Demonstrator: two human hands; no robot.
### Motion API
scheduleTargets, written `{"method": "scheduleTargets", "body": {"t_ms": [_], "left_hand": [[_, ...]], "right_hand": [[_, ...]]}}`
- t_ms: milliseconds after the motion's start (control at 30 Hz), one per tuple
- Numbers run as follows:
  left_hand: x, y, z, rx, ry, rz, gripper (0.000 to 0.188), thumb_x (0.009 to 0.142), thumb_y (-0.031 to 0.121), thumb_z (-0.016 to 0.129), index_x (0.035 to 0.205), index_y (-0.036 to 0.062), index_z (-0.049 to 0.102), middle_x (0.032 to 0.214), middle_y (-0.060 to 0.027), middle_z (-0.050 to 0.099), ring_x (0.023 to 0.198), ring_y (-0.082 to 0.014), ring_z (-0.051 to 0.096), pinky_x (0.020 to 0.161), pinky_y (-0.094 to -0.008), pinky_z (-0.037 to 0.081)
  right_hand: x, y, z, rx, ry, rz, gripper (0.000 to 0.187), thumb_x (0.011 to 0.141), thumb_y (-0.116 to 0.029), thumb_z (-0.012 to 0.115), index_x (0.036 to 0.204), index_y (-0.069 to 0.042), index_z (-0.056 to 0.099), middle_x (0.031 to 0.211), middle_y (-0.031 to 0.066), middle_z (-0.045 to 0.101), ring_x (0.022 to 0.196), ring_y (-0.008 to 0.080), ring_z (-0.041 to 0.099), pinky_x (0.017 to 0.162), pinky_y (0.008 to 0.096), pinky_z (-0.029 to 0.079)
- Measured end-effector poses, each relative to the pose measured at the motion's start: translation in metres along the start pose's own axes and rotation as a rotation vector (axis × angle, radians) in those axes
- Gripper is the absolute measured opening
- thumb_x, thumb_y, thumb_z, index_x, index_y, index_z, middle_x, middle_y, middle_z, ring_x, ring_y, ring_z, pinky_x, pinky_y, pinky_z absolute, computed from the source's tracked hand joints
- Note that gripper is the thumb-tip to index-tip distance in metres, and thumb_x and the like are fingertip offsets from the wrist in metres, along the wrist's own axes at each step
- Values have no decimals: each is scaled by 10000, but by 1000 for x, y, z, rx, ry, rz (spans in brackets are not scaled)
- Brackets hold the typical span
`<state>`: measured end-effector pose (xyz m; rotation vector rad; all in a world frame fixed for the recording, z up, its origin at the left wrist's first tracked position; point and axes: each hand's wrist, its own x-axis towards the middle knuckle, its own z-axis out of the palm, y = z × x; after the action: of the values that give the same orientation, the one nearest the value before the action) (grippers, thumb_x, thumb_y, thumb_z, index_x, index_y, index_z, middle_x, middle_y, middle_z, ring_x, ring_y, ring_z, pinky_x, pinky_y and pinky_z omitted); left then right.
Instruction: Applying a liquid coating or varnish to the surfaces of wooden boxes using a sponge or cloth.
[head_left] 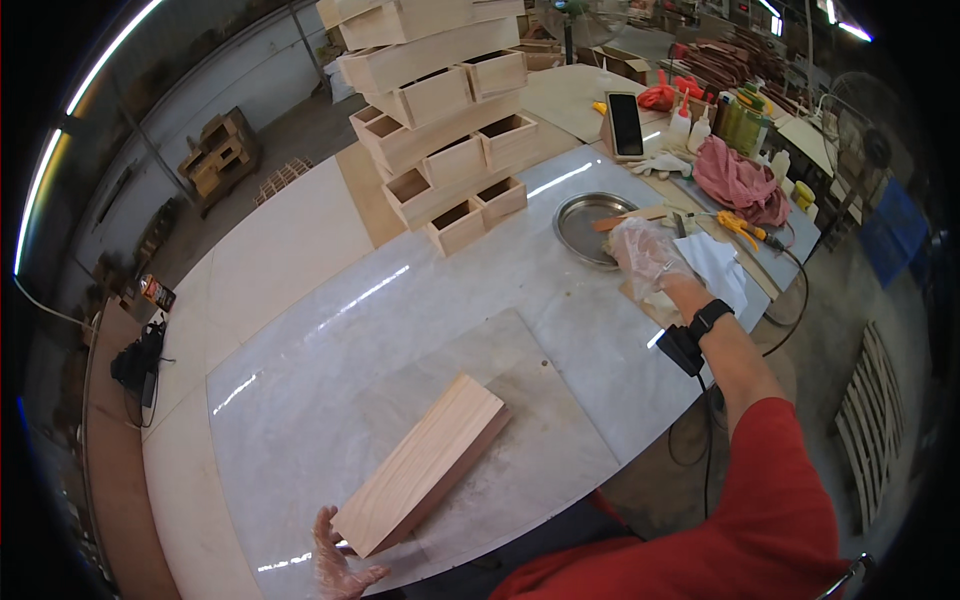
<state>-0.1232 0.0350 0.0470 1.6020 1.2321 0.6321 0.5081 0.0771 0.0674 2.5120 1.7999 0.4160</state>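
Note:
A long pale wooden box (425, 465) lies slantwise on the work table, a smooth grained face up. At its near left end is my left hand (340, 562) in a clear plastic glove, thumb and fingers apart around the corner; whether they touch it is hard to tell. Farther right, my right hand (650, 252), also gloved, reaches to the right rim of a round metal dish (568, 225). Its fingers are curled down and what they hold is hidden. A flat wooden stick (640, 215) lies across the dish rim beside that hand, and crumpled white paper (718, 268) lies next to the wrist.
Wooden drawer boxes (455, 165) stand in a tall stack at the back. A phone (626, 125), white glue bottles (698, 130), a pink cloth (740, 182) and an orange-handled tool (738, 228) with a cable crowd the right. A thin sheet (530, 375) lies under the box.

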Motion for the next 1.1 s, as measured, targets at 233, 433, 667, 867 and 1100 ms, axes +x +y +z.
{"method": "scheduleTargets", "body": {"t_ms": [233, 433, 667, 867, 1100], "left_hand": [[18, -16, 25, -225, -37, 36, 1079, 615, 111, 909, 1456, 44, 238, 1364, -139, 477, 1224, -254, 526, 990, -388, 480], [16, -37, 22, -33, 3, 19, 822, 640, 99, 888, 1321, 16, 436, 1226, -123, 598, 1125, -221, 595, 945, -353, 501], [-4, -8, 72, -296, 87, 64, 813, 639, 113, 882, 1307, 17, 429, 1281, -146, 516, 1165, -243, 537, 966, -405, 450], [2, 6, 108, -199, 164, 158, 712, 668, 114, 859, 1236, 4, 443, 1165, -131, 585, 1065, -235, 590, 912, -357, 482], [7, -9, 112, -212, 155, 257, 716, 688, 229, 851, 1226, -12, 443, 1153, -177, 593, 1033, -306, 609, 886, -390, 480]], "right_hand": [[7, 7, 19, 96, 7, 11, 181, 727, -142, 660, 860, -31, 714, 914, 199, 681, 889, 357, 671, 777, 398, 538], [-1, -4, -13, -129, -134, -84, 185, 758, -153, 641, 873, -34, 723, 889, 193, 679, 864, 357, 663, 763, 411, 519], [-41, -13, -5, 262, 434, -282, 241, 819, -198, 621, 973, -32, 704, 779, 161, 649, 717, 347, 617, 631, 413, 474], [-73, -103, -67, 1334, -168, 28, 341, 915, -324, 604, 1090, -41, 680, 822, 92, 661, 715, 227, 615, 566, 322, 459], [-122, -211, -68, 412, 282, -869, 208, 795, -104, 571, 983, -32, 623, 818, 83, 628, 804, 244, 653, 631, 375, 511]]}}
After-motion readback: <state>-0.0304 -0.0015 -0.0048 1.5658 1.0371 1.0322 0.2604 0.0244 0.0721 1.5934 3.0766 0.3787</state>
